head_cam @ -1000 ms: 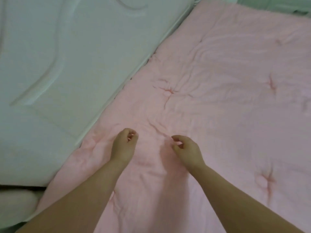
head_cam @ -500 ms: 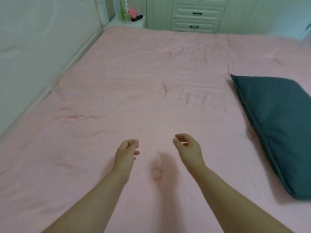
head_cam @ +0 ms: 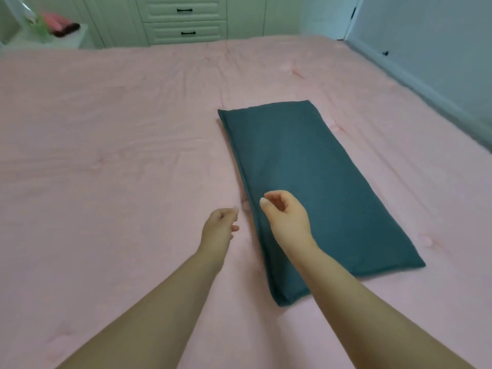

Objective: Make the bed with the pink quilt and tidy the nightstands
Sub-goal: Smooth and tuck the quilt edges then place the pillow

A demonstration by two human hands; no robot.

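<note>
Pink quilt (head_cam: 119, 155) spread flat over the whole bed, filling most of the view from near edge to far edge, lightly creased, dotted with small tufted dimples. Pale wall panel (head_cam: 431, 49) along the far right side of the bed, running back to a corner. White drawer unit (head_cam: 183, 20) beyond the far edge of the quilt, two drawer fronts in view, each with a dark handle. Dark teal pillow (head_cam: 306, 177) lying flat on the quilt right of centre, long axis angled from far-left to near-right, near corner close to the right forearm. White nightstand (head_cam: 66, 39) at far left, just past the quilt's far edge, carrying a pink item with a dark end (head_cam: 57, 23) and a greenish bottle-like shape (head_cam: 40, 29), both too blurred to identify. Both bare forearms reaching in from the near edge, above the quilt. Right hand (head_cam: 286, 217) over the near-left part of the pillow, fingers loosely curled, thumb and forefinger apart, nothing between them; contact with the pillow not determinable. Left hand (head_cam: 219, 226) just left of the pillow's long edge, over bare quilt, fingers loosely curled inward, holding nothing; contact with the quilt not determinable. Hands near each other, not touching.
</note>
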